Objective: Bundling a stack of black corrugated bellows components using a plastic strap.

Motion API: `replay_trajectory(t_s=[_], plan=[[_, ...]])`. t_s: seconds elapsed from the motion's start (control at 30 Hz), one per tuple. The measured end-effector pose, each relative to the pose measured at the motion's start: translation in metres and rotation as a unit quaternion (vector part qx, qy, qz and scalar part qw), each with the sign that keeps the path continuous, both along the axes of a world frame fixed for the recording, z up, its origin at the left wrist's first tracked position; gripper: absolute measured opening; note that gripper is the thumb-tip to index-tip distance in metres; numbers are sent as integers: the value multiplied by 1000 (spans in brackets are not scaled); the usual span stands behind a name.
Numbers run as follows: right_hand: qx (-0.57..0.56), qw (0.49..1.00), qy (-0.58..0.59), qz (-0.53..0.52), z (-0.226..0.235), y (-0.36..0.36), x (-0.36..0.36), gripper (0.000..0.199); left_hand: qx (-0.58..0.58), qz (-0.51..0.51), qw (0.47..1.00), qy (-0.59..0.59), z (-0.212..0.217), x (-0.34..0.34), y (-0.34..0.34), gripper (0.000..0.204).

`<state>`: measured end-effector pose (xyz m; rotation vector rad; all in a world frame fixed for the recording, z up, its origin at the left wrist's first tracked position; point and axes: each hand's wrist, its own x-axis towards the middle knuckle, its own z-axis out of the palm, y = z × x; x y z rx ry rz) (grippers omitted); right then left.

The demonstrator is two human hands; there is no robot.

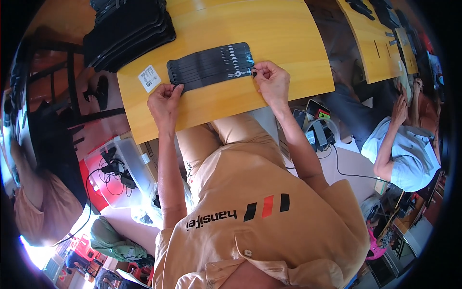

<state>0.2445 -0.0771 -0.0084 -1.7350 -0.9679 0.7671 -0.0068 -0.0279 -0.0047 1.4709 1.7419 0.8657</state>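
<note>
A flat set of black straps (207, 66) lies side by side on the yellow table, with white crescent marks and print near its right end. My left hand (164, 102) pinches the near left corner of the set between thumb and forefinger. At the near right corner, my right hand (272, 82) is closed in a pinch, with a small black strap end showing at its fingertips. The set lies flat between both hands. A white printed label card (149, 78) rests just left of the set.
Stacks of similar black strap sets (130, 36) stand at the table's far left. The yellow table (288, 43) ends just before my lap. A clear bin with black cables (118, 168) is at lower left; another box of devices (320, 135) is at right. A co-worker (404, 149) sits farther right.
</note>
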Motion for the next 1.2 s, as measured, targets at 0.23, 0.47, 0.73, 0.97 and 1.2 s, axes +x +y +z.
replay_trajectory(t_s=[0.23,0.47,0.73,0.97,1.2], plan=[[9,999,33,-10,3,0,-3,5,7,4,1000,0,2,-1,-1,21],[5,1000,18,-7,3,-1,-2,6,-20,7,1000,-10,0,-1,1,21],[1,1000,-1,-6,6,1,-2,7,-9,0,1000,-10,2,-2,1,21],[11,1000,1,-8,0,2,0,9,-28,-10,999,12,1,-2,5,24],[5,1000,-19,-5,2,3,-2,8,-49,-9,998,31,3,-3,7,25]])
